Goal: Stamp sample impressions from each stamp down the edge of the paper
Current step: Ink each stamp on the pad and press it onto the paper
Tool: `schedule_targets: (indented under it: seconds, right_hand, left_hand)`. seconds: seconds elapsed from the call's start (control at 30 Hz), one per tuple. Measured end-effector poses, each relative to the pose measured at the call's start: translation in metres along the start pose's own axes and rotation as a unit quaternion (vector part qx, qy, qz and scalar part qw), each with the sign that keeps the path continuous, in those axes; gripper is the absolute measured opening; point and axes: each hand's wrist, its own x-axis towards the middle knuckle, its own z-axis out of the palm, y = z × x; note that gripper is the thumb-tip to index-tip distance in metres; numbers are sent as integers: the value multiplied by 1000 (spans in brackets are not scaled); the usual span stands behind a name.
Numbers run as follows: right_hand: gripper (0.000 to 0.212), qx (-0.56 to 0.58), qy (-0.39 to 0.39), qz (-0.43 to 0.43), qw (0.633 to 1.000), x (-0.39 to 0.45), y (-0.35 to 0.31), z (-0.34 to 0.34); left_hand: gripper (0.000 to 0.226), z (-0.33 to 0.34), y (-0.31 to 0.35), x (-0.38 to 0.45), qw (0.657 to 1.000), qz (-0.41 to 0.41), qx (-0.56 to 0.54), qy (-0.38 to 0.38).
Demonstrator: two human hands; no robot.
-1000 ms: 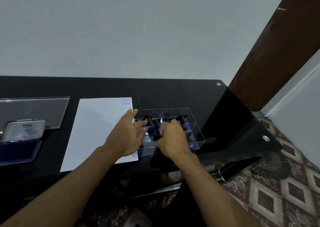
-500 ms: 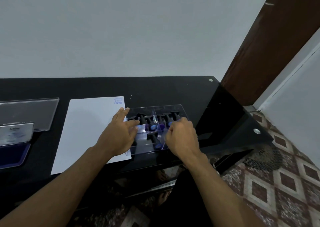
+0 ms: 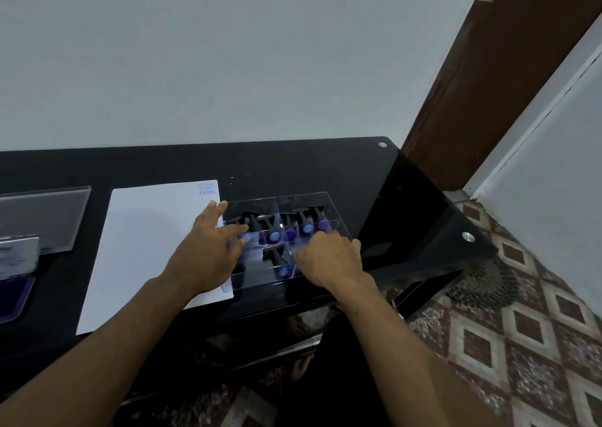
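The left hand (image 3: 208, 250) lies flat with fingers straight across the white paper sheet's (image 3: 146, 247) right edge. The right hand (image 3: 332, 259), fingers curled and its grip hidden, reaches into the clear plastic compartment tray (image 3: 325, 200) holding black-handled stamps (image 3: 277, 254).

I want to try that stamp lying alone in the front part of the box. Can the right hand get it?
Probably yes. The right hand hovers right beside the lone stamp, the clear box looks open on top, and nothing covers the stamp.
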Motion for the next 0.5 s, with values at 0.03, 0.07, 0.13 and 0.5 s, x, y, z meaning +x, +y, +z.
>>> schedule_targets:
  seconds: [0.03, 0.07, 0.13, 0.5]
  right_hand:
    - [20, 15, 6, 4, 1000, 0, -1, 1]
    - [16, 33, 18, 4, 999, 1, -2, 1]
    - [9, 77, 57, 1, 995, 2, -1, 2]
    - [23, 146, 183, -49, 971, 1, 13, 11]
  left_hand:
    - [32, 0, -1, 0, 1000, 3, 1, 0]
    - [32, 0, -1, -1, 1000, 7, 2, 0]
    - [32, 0, -1, -1, 1000, 9, 2, 0]
    - [33, 1, 0, 1, 1000, -2, 15, -10]
